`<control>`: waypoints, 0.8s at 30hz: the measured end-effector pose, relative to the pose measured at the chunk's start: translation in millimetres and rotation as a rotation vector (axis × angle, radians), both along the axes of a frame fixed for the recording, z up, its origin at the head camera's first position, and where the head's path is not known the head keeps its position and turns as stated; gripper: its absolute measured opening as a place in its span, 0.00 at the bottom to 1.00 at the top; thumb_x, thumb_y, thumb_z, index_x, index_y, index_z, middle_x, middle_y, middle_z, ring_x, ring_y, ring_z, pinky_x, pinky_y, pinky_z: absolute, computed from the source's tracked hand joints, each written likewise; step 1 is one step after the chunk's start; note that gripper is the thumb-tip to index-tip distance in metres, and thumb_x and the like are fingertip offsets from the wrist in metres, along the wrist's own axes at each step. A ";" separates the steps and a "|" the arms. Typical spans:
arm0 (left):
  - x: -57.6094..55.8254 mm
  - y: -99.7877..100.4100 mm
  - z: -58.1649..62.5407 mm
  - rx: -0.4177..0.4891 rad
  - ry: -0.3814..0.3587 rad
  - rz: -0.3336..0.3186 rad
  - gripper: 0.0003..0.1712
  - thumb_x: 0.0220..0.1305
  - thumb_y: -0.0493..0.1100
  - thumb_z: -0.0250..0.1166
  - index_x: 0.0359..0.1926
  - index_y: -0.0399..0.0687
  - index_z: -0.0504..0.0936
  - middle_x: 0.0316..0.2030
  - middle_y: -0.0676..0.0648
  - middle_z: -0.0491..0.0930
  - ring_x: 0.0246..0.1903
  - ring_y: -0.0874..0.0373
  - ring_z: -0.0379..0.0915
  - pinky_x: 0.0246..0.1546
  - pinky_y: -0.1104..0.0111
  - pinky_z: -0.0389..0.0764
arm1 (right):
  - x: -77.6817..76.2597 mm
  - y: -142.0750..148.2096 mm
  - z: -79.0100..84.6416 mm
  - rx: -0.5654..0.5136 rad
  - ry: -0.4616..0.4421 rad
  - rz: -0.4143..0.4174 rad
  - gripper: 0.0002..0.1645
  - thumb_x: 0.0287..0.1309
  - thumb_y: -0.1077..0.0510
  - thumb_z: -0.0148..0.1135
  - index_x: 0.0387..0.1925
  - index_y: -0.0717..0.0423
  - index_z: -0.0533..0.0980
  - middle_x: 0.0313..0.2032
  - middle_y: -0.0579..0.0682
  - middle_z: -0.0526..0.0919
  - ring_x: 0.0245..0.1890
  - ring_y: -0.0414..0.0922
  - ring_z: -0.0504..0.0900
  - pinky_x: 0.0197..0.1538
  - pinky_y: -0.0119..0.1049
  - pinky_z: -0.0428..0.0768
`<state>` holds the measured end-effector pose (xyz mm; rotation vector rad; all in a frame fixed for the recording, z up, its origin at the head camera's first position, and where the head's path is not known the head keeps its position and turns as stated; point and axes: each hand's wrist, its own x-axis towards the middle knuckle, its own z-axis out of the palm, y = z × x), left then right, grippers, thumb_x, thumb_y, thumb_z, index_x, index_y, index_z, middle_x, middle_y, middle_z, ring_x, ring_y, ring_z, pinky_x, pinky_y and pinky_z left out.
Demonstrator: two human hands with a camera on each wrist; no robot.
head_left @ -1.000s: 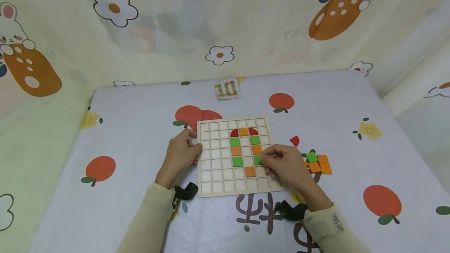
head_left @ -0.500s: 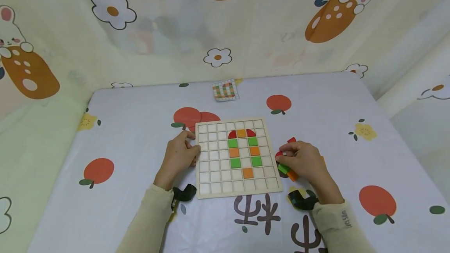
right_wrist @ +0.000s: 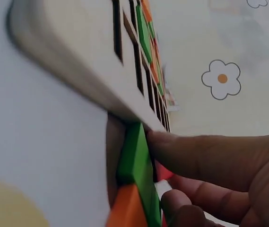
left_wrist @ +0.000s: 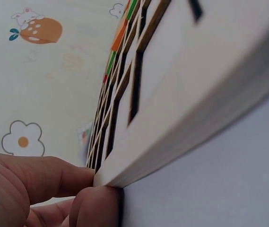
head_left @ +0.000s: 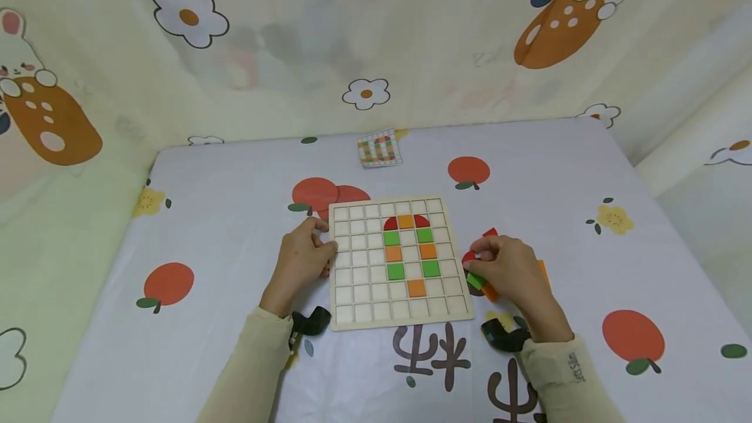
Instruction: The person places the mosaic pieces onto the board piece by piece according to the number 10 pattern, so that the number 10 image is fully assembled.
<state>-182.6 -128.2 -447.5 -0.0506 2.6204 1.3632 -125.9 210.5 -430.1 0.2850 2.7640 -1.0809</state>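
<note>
A pale wooden grid board [head_left: 362,294] lies on the table with green, orange and red tiles set in some cells, forming an arch-like outline. My left hand [head_left: 298,260] holds the board's left edge, thumb and a finger at the rim in the left wrist view. To the right of the board, my right hand [head_left: 510,273] is at the loose tiles, with thumb and fingertip about a red round-edged tile [head_left: 468,256]. A green tile [right_wrist: 134,153] and an orange tile [right_wrist: 127,208] lie beside the thumb in the right wrist view. The hand hides part of the pile.
A small card [head_left: 378,149] printed with a coloured grid pattern lies behind the board. Another red tile [head_left: 490,232] shows just beyond the right hand, and an orange tile [head_left: 543,271] to its right. A fruit-printed cloth [head_left: 235,188] covers the table; a patterned curtain hangs behind.
My right hand has left a green tile in its cell on the board's right side and moved right to the loose tiles. The left hand has stayed at the board's edge.
</note>
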 end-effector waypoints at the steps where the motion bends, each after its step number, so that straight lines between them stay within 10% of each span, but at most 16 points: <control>1: -0.2 0.1 -0.5 -0.002 -0.001 -0.002 0.18 0.66 0.36 0.65 0.56 0.40 0.77 0.24 0.45 0.76 0.12 0.57 0.77 0.18 0.69 0.79 | -0.1 -0.2 -1.1 -0.008 0.017 -0.003 0.16 0.60 0.58 0.75 0.47 0.62 0.83 0.37 0.55 0.83 0.38 0.49 0.78 0.33 0.33 0.79; 9: 0.5 1.5 -1.7 0.010 -0.007 -0.003 0.18 0.66 0.36 0.66 0.56 0.39 0.77 0.24 0.45 0.75 0.12 0.57 0.77 0.18 0.68 0.80 | 3.1 2.4 -5.2 -0.135 0.121 -0.024 0.08 0.63 0.61 0.71 0.42 0.61 0.83 0.35 0.53 0.87 0.32 0.46 0.83 0.31 0.30 0.82; 24: 1.5 0.0 -3.0 0.006 0.016 -0.005 0.18 0.66 0.36 0.66 0.56 0.39 0.77 0.24 0.45 0.75 0.13 0.57 0.76 0.18 0.68 0.80 | 4.0 0.3 -3.6 -0.552 -0.030 0.021 0.18 0.69 0.63 0.65 0.54 0.72 0.77 0.43 0.63 0.84 0.36 0.48 0.91 0.40 0.37 0.89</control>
